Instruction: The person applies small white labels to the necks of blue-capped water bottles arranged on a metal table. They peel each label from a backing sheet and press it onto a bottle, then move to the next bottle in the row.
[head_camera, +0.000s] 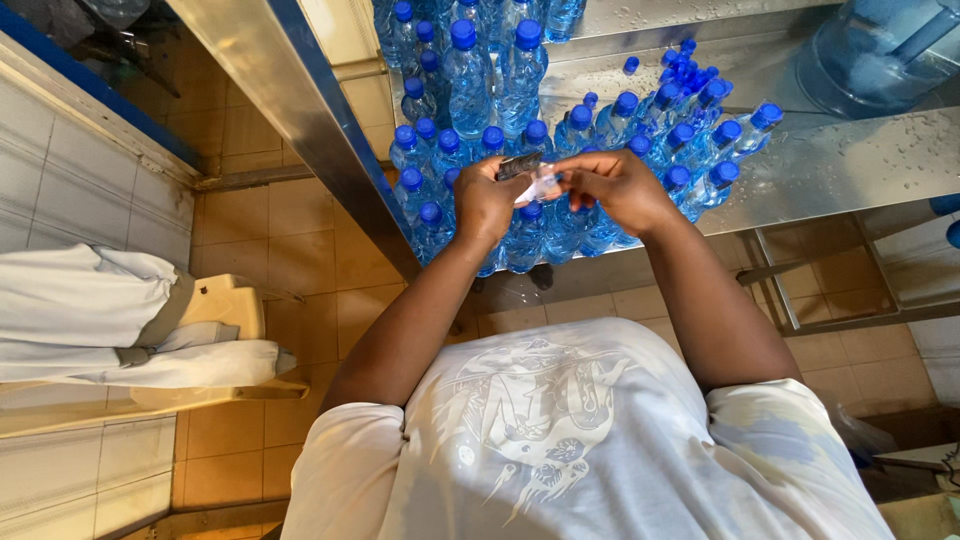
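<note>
My left hand (487, 200) and my right hand (618, 185) meet over a crowd of clear water bottles with blue caps (470, 85) standing on a wet steel table (850, 160). Between the fingers of both hands I pinch a small clear plastic strip with a dark patch (530, 178), held just above a bottle's blue cap (529, 210). Both hands grip this strip, the left from the left end, the right from the right. More bottles lie tipped on their sides (700, 140) to the right of my hands.
A large clear water jug (875, 50) stands at the table's far right. A steel beam (300, 110) runs diagonally on the left. White cloth (90, 300) hangs over a cream stand by the tiled wall. Brown floor tiles (290, 240) lie below.
</note>
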